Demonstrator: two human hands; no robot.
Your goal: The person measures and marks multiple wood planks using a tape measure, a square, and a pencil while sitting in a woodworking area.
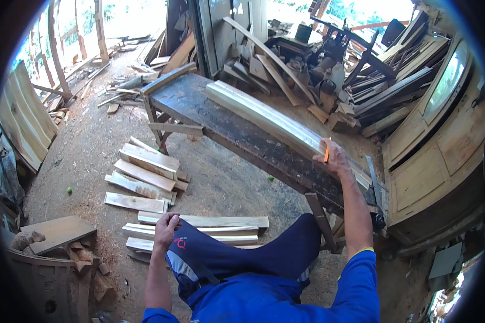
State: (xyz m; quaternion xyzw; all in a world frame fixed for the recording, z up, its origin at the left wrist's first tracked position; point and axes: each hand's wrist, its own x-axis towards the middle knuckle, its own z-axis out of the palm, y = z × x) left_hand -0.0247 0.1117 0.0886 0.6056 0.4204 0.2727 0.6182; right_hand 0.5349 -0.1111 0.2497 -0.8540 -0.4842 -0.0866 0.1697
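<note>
A long pale wooden beam (269, 114) with a grooved top lies lengthwise on a dark, worn workbench (237, 134). My right hand (338, 159) is at the beam's near right end, with an orange pencil (327, 154) pinched between its fingers. Part of the beam passes behind that hand and forearm. Over my left thigh, my left hand (167, 225) is closed, its fingers curled; I cannot see whether anything is inside them. Below and beyond it, cut planks (140, 202) lie in a loose row on the ground.
More boards (237, 221) lie beside my left knee. A metal-looking blade (373, 183) stands near the bench's right end. Wooden door panels (431, 167) lean at the right. Timber heaps (399, 97) fill the back right; a plank (59, 234) and offcuts sit at the left.
</note>
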